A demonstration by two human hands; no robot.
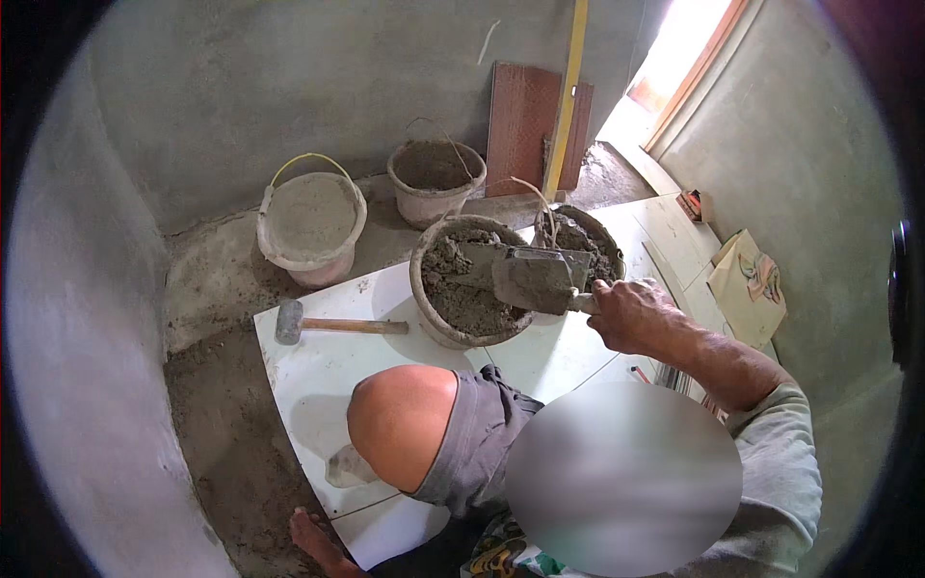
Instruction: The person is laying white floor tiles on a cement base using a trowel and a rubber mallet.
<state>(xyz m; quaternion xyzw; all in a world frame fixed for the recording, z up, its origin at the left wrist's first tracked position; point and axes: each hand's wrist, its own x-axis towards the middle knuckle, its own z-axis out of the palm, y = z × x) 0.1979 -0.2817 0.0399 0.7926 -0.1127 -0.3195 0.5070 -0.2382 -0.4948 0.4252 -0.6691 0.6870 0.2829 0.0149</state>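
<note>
My right hand (631,313) is closed round the handle of a trowel (540,283). Its wide grey blade, smeared with mortar, is held level over the right side of a round bucket (424,313). Dark, lumpy mortar (462,299) fills much of that bucket. Right behind it stands a second bucket (614,241), also holding mortar and partly hidden by the blade and my hand. My left hand does not show. My bent bare knee (400,424) is in front of the nearer bucket.
White tiles (328,361) lie under the buckets, with a wooden-handled mallet (352,326) on them. Behind stand a yellow-handled bucket of grey slurry (308,222) and another bucket (434,207). A yellow level (567,106) leans on reddish boards (520,116). My bare foot (323,539) is lower left.
</note>
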